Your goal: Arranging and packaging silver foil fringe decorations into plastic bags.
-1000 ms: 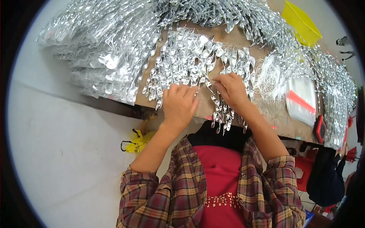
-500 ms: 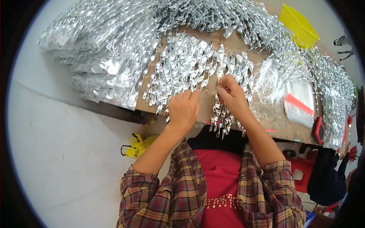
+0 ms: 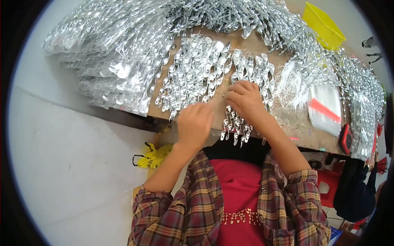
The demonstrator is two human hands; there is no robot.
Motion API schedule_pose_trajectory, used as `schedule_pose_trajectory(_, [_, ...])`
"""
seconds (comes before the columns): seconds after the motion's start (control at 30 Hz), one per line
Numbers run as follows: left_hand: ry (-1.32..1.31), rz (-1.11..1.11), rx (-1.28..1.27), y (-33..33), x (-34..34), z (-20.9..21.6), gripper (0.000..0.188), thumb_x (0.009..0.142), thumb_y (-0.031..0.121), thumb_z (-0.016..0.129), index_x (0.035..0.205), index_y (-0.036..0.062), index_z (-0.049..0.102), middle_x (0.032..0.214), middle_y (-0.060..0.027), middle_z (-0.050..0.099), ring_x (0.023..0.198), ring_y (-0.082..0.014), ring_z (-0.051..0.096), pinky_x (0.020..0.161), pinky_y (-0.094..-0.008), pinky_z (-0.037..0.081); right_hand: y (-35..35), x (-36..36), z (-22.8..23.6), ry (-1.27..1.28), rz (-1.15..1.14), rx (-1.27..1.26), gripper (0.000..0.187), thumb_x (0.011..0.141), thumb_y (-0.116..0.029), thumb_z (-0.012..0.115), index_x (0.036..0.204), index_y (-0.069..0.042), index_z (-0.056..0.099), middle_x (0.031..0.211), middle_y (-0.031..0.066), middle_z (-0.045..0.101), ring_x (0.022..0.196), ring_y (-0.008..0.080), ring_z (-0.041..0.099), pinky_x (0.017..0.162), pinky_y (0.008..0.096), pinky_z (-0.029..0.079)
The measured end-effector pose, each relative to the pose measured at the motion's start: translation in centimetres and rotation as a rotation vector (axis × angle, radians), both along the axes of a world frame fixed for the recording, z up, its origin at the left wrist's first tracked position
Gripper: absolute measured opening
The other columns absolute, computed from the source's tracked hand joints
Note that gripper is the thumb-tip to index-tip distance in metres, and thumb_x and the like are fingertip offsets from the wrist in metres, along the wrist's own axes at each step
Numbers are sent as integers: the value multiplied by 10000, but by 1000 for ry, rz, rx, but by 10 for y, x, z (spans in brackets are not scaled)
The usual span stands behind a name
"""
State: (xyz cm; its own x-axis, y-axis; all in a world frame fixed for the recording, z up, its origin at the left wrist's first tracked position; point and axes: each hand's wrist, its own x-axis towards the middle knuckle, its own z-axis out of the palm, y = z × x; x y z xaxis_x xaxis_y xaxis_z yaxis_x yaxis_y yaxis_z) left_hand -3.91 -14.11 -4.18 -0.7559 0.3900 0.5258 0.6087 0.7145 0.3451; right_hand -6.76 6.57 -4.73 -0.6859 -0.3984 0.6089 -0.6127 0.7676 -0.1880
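Twisted silver foil strips (image 3: 191,69) lie side by side on the brown table in front of me, thin clear threads at their far ends. My right hand (image 3: 248,101) rests over a narrower bunch of silver twisted strips (image 3: 255,67), fingers bent and pinched on it. The bunch's lower ends (image 3: 237,127) dangle past the table's front edge below that hand. To its left, my left hand (image 3: 193,126) is curled, blurred along the thumb side, just in front of the wider group. Whatever its fingertips hold is too smeared to make out.
Large heaps of silver strips (image 3: 111,53) cover the table's left, far and right sides. On the right lie clear plastic bags (image 3: 324,108) with a red band and a red-and-black device (image 3: 346,138). A yellow bin (image 3: 322,26) stands beyond; a dark-sleeved person (image 3: 355,192) is at right.
My left hand has moved down and slightly left, away from my right hand. My right hand has shifted slightly left, and the strip ends under it have swung left too.
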Motion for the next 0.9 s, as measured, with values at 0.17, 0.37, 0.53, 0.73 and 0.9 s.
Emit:
schedule_pose_trajectory(0.17, [73,155,-10,-20,-18,3,305,745,198,689,1029,112,619,908,-39,558,879,-239,515,741,-387,383,-3,-10,0,-34,-18,136,127,731,-156,666,858,-154,652,871,2,591,940,219,530,801,374,370])
schedule_pose_trajectory(0.37, [27,169,-14,-23,-26,-11,316,764,206,680,1052,93,616,929,-65,589,874,-262,532,763,-387,395,-22,-28,-12,-82,60,48,222,733,-89,626,926,-187,672,944,16,601,924,238,539,791,379,381])
schedule_pose_trajectory(0.53, [29,134,-30,-25,-28,-8,287,765,173,658,1041,104,620,887,-52,599,860,-258,538,746,-385,389,-26,-28,-12,-20,48,123,285,698,-65,614,943,-200,670,1052,24,577,947,239,534,804,371,386])
schedule_pose_trajectory(0.73, [51,139,-41,-22,-24,-7,282,749,134,645,1029,112,624,843,-44,600,801,-241,553,698,-374,380,-16,-11,-5,-58,24,244,238,679,-83,616,902,-160,646,1087,-3,583,985,217,525,838,363,376])
schedule_pose_trajectory(0.9, [57,106,32,-11,-19,-8,257,741,112,643,998,110,630,807,-37,597,720,-219,572,651,-360,378,-8,-6,-3,-106,4,283,196,699,-97,608,890,-136,621,1080,-11,579,980,212,515,835,360,369])
